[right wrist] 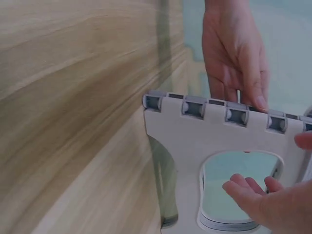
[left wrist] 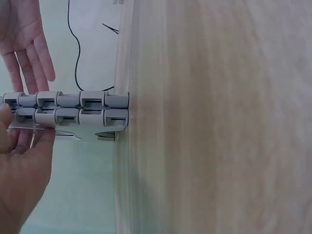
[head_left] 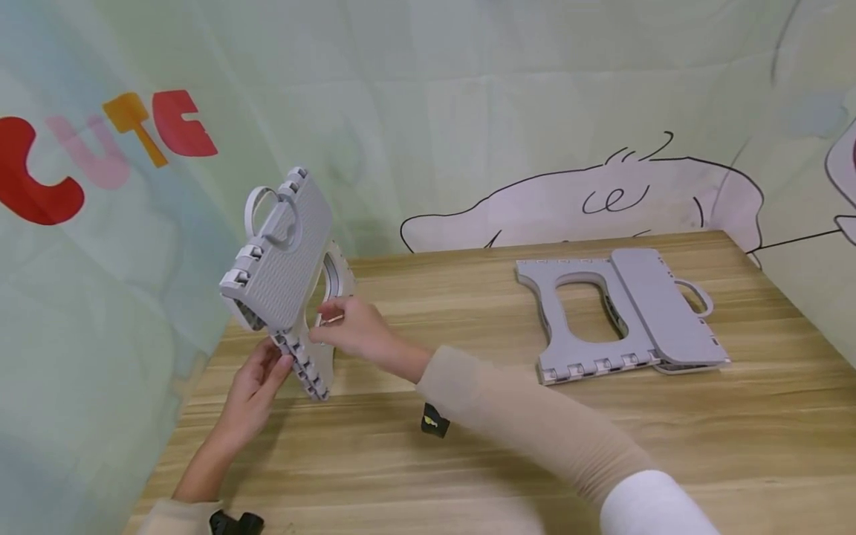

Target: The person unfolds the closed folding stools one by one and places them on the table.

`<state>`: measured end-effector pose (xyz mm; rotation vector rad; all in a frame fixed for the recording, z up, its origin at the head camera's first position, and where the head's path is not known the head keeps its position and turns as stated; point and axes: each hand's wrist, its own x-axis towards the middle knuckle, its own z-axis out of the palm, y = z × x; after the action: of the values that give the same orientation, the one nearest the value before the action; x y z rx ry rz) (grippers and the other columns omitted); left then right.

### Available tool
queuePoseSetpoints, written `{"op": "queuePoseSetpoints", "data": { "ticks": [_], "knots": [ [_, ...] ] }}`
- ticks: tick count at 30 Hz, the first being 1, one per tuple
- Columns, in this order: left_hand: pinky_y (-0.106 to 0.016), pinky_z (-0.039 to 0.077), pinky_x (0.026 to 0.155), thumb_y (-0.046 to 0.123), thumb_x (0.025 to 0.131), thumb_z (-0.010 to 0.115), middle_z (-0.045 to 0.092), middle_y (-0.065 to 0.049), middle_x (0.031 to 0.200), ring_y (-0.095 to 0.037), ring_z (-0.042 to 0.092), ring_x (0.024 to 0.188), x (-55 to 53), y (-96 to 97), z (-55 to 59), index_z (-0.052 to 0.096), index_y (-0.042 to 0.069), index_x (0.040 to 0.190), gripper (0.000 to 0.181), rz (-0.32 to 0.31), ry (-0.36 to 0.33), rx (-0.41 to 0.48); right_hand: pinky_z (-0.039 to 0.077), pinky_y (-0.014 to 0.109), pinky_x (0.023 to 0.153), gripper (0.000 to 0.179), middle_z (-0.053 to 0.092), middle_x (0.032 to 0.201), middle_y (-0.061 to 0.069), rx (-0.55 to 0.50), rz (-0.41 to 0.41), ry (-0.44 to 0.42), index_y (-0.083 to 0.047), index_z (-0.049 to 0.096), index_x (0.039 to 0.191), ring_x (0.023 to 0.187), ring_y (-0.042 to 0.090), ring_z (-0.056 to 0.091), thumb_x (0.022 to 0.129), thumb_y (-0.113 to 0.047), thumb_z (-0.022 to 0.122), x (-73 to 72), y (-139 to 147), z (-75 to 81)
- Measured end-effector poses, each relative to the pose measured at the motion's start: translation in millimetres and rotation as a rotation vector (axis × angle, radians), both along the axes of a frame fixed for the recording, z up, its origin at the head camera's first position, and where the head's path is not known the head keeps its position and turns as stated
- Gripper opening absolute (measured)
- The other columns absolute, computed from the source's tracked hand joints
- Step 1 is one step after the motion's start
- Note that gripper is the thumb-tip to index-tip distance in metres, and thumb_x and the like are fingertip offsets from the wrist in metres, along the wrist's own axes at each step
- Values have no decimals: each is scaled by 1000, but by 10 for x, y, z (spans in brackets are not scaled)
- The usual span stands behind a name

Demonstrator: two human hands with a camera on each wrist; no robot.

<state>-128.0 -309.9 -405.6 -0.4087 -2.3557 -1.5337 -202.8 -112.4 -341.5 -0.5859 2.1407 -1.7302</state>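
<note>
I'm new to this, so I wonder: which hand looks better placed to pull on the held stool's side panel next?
Right, probably: the right hand is by the side panel, seemingly holding nothing, while the left hand grips the hinged edge of the stool.

Head view: is looking down and forward over the table [head_left: 508, 475], farthest off. Left wrist view: is closely facing a folding stool [left wrist: 68, 100], edge-on. Right wrist view: is closely facing its cut-out panel [right wrist: 187, 141]. All three are sharing that stool.
</note>
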Motion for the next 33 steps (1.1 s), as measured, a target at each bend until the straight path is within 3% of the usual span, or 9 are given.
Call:
{"op": "queuePoseSetpoints", "data": {
  "ticks": [6,10,15,22,33],
  "knots": [
    [-10,45,95,-5,104,43,57,20,124,4,55,114,-1,-1,8,40,-17,136,34,0,4,15,51,18,91,59,61,131,16,-11,100,121,3,56,136,118,25,60,83,-12,79,46,-67,-163],
    [-10,44,96,-3,105,43,54,19,128,5,53,118,-8,-7,6,38,-17,138,36,-5,0,11,50,16,89,57,64,126,11,22,135,249,1,58,133,112,17,62,82,-11,81,73,-102,-244],
    [-10,43,97,1,106,43,49,16,133,6,48,122,-8,-13,-12,36,-16,140,38,-4,-9,-21,47,11,84,43,67,114,3,117,123,410,-3,64,123,101,6,60,87,-20,80,93,-146,-329],
    [-12,44,97,2,106,43,48,17,134,6,48,122,-13,-24,-21,37,-15,140,38,1,-17,-19,47,9,81,32,66,109,2,124,112,474,-3,65,118,96,3,58,93,-21,74,120,-150,-357],
    [-14,46,96,3,106,43,50,13,134,5,50,121,-31,-35,-10,38,-14,140,38,-10,-39,-20,47,9,80,34,66,111,5,192,113,588,0,63,121,96,4,58,94,-20,72,121,-110,-357]
  ]
}}
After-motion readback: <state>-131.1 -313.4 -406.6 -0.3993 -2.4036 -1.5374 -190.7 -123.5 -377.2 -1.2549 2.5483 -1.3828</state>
